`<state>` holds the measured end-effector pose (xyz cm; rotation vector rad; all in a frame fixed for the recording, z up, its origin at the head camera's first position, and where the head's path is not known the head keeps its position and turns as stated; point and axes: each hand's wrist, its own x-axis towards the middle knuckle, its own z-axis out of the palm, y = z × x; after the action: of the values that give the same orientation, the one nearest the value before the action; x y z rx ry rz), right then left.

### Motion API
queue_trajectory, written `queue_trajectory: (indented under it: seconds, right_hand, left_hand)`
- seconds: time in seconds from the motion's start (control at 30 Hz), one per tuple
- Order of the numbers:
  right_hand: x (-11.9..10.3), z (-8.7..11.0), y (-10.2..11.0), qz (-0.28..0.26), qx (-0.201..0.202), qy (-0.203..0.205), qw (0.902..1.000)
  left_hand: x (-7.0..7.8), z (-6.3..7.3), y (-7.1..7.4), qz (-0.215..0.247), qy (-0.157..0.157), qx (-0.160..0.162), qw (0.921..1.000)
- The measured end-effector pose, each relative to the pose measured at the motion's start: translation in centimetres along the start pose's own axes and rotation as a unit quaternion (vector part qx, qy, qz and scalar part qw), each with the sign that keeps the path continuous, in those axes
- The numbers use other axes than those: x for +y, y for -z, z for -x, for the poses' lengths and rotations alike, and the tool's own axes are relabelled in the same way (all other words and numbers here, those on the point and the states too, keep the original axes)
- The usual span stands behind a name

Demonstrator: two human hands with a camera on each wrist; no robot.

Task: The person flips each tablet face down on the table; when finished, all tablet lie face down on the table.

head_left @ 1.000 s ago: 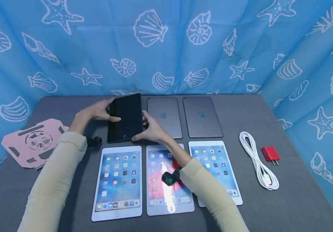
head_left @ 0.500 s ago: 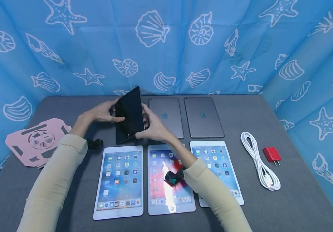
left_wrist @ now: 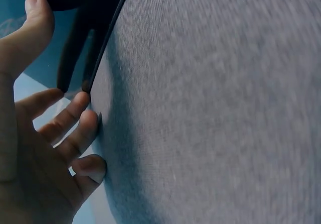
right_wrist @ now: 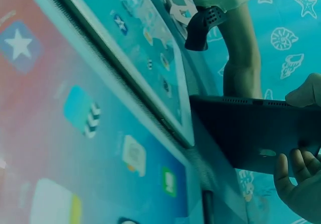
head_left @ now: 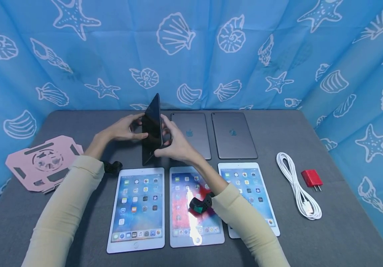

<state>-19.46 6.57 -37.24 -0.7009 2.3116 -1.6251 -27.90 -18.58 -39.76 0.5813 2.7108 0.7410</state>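
Note:
A black tablet (head_left: 152, 124) is tipped steeply up on its left long edge at the back of the table, its dark screen facing left. My right hand (head_left: 177, 142) grips its raised edge; in the right wrist view the thumb lies along the edge and fingers touch the tablet's dark back (right_wrist: 235, 131). On the screen side is my left hand (head_left: 124, 128). Seen from the left wrist, its fingertips (left_wrist: 80, 101) meet the glossy screen (left_wrist: 75, 13) near the low edge, fingers loosely bent and thumb raised.
Two grey tablets (head_left: 196, 133) (head_left: 234, 135) lie face down to the right. In front are three white tablets (head_left: 136, 211) (head_left: 196, 222) (head_left: 254, 200) with lit screens. A pink case (head_left: 44, 163) lies left; a coiled white cable (head_left: 294, 185) and red charger (head_left: 311, 178) lie right.
The black tablet has tilted from nearly flat to almost upright, its right edge rising. My right hand lifted with that edge; my left hand shifted slightly right.

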Motion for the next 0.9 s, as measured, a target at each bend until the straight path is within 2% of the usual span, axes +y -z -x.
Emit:
queue_trajectory:
  seconds: [0.2,0.43,0.63,0.77,0.9]
  right_hand:
    - [-0.7,0.0,0.1,-0.014,0.003,0.006,0.9999]
    - [-0.8,0.0,0.1,-0.025,0.002,0.018,0.9995]
    - [-1.0,-0.1,0.1,-0.030,-0.006,0.030,0.9991]
    - [-0.9,-0.1,-0.1,-0.043,-0.012,0.029,0.9986]
    - [-0.7,-0.2,-0.4,-0.047,-0.021,0.027,0.9983]
  left_hand:
    - [0.1,-0.4,-0.3,0.005,-0.018,0.004,0.9998]
    - [0.5,-0.8,-0.8,0.019,-0.053,-0.009,0.9984]
    - [1.1,-0.9,-0.8,0.036,-0.065,-0.015,0.9971]
    - [1.4,-0.7,-0.2,0.043,-0.068,-0.012,0.9967]
    - [2.2,-0.4,1.2,0.083,-0.066,-0.002,0.9944]
